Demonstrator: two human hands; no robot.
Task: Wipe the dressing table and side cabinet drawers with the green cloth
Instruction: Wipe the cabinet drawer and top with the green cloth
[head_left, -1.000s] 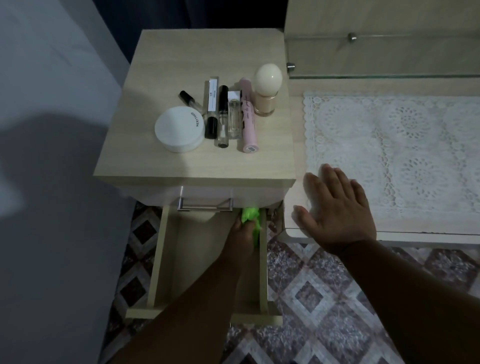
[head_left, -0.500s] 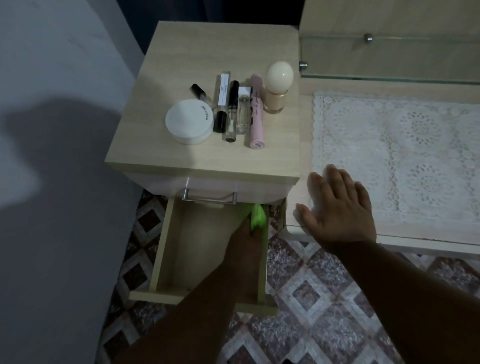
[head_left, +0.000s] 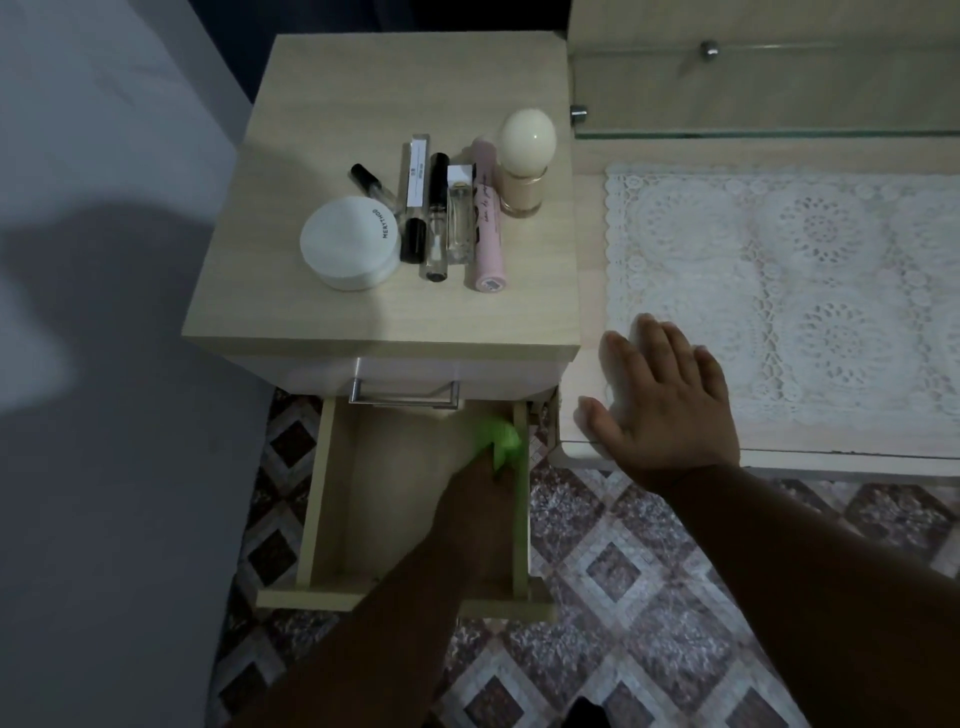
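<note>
A side cabinet (head_left: 395, 291) stands on the left with cosmetics (head_left: 431, 213) on top. Its lower drawer (head_left: 363, 499) is pulled out; inside, at the back right corner, the left hand (head_left: 475, 486) grips a green cloth (head_left: 501, 436). To the right, the right hand (head_left: 660, 405) lies flat, fingers relaxed, on the dressing table (head_left: 587, 312) edge beside a lace mat (head_left: 805, 280).

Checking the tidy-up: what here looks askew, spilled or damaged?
Nothing stands out. The cosmetics lie tidily on the cabinet top, the lace mat lies flat, and the open drawer shows no damage.
</note>
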